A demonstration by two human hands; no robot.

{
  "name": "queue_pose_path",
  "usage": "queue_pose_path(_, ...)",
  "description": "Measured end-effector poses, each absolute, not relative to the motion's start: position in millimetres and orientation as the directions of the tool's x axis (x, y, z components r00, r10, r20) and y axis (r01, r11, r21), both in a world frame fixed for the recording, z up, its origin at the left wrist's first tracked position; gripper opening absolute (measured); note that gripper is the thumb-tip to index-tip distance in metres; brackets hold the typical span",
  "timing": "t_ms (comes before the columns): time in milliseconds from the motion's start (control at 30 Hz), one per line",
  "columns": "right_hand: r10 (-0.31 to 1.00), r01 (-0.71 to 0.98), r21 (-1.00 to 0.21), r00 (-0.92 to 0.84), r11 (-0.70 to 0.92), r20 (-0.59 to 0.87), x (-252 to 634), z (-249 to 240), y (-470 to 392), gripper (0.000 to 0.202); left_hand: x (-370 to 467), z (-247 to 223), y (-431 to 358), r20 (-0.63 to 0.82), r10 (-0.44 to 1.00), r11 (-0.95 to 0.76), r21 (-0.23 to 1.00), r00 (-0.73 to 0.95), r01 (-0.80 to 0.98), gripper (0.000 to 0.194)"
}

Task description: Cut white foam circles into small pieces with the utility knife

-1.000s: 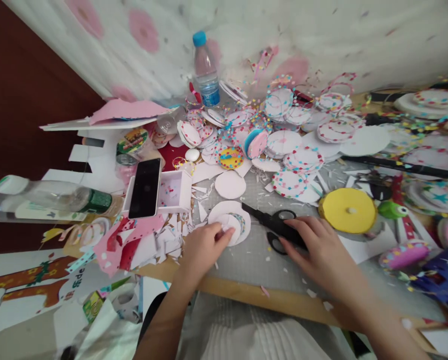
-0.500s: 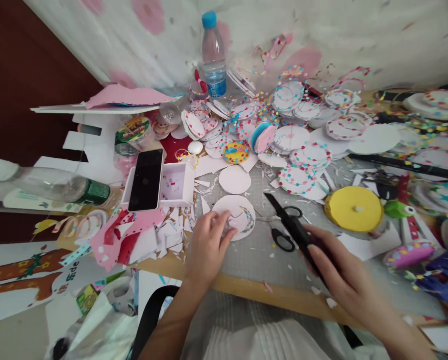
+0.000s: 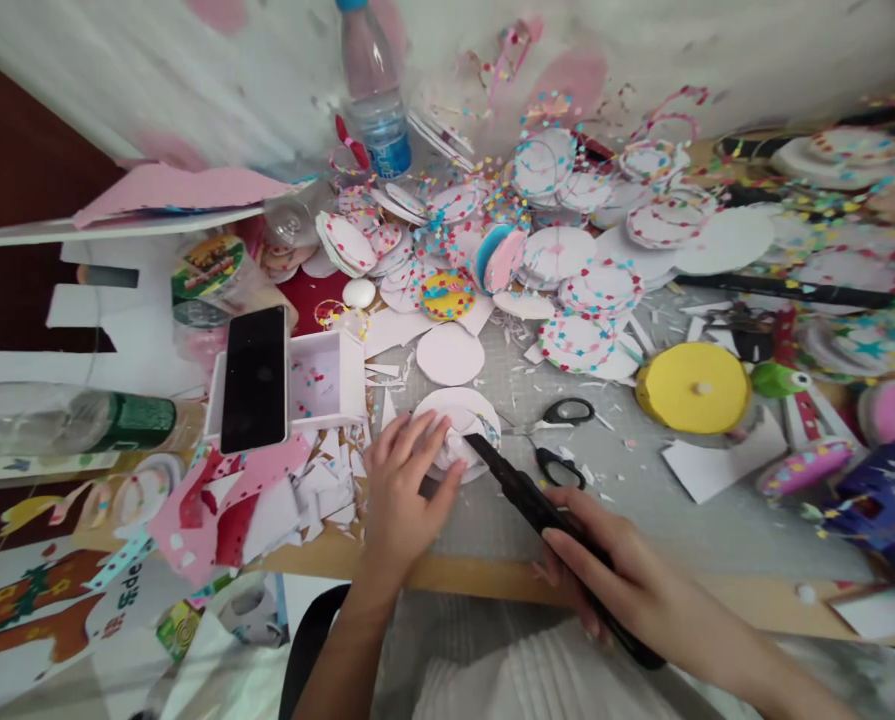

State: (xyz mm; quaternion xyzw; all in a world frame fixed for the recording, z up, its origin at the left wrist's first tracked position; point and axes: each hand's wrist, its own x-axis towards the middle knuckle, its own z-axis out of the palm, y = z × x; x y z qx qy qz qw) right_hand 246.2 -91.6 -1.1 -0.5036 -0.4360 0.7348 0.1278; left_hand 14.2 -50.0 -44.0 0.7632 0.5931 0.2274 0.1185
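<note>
My right hand is wrapped round a black utility knife. The knife's dark blade reaches the right part of a round white paper disc lying on the grey cutting mat. My left hand rests on the disc's left side, fingers stretched and thumb apart, covering part of it. A smaller pale piece lies on the disc by the left fingertips; its shape is partly hidden. Black-handled scissors lie open to the disc's right. Behind it is another plain white disc.
At left a phone leans on a white box, near paper scraps and a plastic bottle. A yellow round container stands at right. Decorated discs and a water bottle fill the back.
My right hand has brought the utility knife leftward, its blade now at the white disc. My left hand's fingers have spread further over the disc. The whole view has shifted slightly.
</note>
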Motion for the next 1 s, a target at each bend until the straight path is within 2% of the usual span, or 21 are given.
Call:
queue_pose_path(100,0.626,0.286,-0.753,-0.426,-0.592,-0.654,245.8,-1.5,-95.2,0.046,15.1,-43.3,-51.1,0.183,0.960,-0.272,0.419,0.213,0.866,0.043)
queue_pose_path(233,0.679,0.417,-0.756,-0.349,-0.505,-0.646,245.9,-1.8,-98.6,0.058,13.2,-44.1,-50.0,0.167,0.956,-0.288,0.398,0.240,0.871,0.045)
queue_pose_path(333,0.726,0.450,-0.780,-0.337,-0.435,-0.599,245.0,-0.8,-97.7,0.056,12.1,-45.1,-48.7,0.174,0.951,-0.304,0.392,0.255,0.868,0.045)
queue_pose_path(467,0.755,0.423,-0.813,-0.351,-0.400,-0.554,242.7,-0.5,-93.4,0.054,12.3,-45.6,-47.9,0.172,0.943,-0.330,0.376,0.284,0.866,0.047)
queue_pose_path(700,0.754,0.318,-0.822,-0.337,-0.472,-0.563,237.8,-7.8,-93.1,0.052,12.9,-48.1,-49.3,0.169,0.935,-0.353,0.371,0.312,0.859,0.049)
queue_pose_path(867,0.678,0.245,-0.784,-0.398,-0.570,-0.618,235.8,-7.1,-87.9,0.049,13.9,-49.0,-49.7,0.166,0.934,-0.356,0.375,0.316,0.856,0.050)
queue_pose_path(933,0.679,0.257,-0.789,-0.406,-0.558,-0.612,234.2,-6.4,-85.9,0.048,14.1,-49.1,-49.5,0.176,0.933,-0.359,0.379,0.314,0.853,0.050)
queue_pose_path(1000,0.734,0.320,-0.820,-0.371,-0.474,-0.569,231.5,-7.0,-85.8,0.048,14.1,-49.6,-49.1,0.186,0.932,-0.362,0.382,0.313,0.850,0.050)
